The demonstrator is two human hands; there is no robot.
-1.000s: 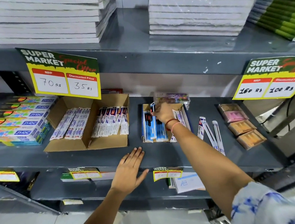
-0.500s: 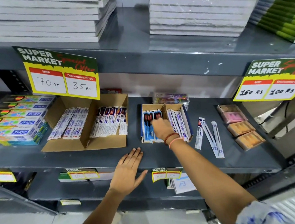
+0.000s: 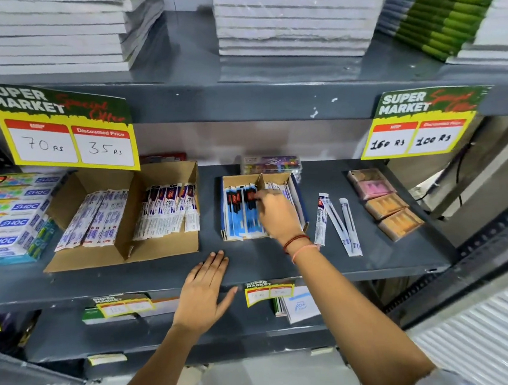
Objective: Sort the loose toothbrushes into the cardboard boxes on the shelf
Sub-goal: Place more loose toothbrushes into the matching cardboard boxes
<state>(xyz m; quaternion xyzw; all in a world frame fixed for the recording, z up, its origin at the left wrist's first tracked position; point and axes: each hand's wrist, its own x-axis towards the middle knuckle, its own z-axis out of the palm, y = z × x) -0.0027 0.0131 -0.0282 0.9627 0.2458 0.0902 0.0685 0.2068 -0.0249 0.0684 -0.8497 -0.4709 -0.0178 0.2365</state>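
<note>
Toothbrushes in blue packs (image 3: 239, 216) stand in the left compartment of the small cardboard box (image 3: 300, 202) on the grey shelf (image 3: 162, 275). The right hand (image 3: 277, 213) lies over the box's divider, fingertips (image 3: 259, 195) bent down onto the tops of the blue packs; whether they pinch a pack cannot be told. White packs (image 3: 286, 189) fill the right compartment, partly hidden by the hand. Three loose toothbrushes (image 3: 337, 222) lie flat on the shelf just right of the box, apart from the fingers. The left hand (image 3: 204, 293) rests palm down on the shelf's front edge, fingers together, thumb spread. A larger cardboard box (image 3: 124, 254) farther left holds two groups of packed brushes.
</note>
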